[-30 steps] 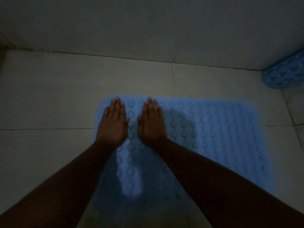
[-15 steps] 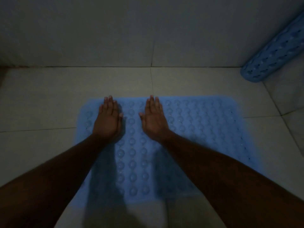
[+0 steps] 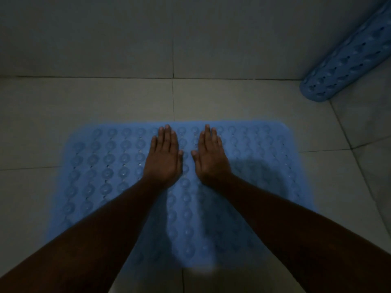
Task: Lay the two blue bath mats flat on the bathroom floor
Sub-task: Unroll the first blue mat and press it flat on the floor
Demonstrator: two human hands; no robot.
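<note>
The unrolled blue rubber bath mat with round suction bumps (image 3: 101,166) lay flat on the pale tiled floor (image 3: 84,102), the left hand (image 3: 164,159) and right hand (image 3: 211,160) pressing it palms-down with straight fingers, gripping nothing, while a second blue mat, rolled up (image 3: 347,58), rested well apart by the wall.

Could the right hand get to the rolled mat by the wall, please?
Probably, with a stretch: only bare floor lies between the right hand, flat on the spread mat, and the rolled mat.
</note>
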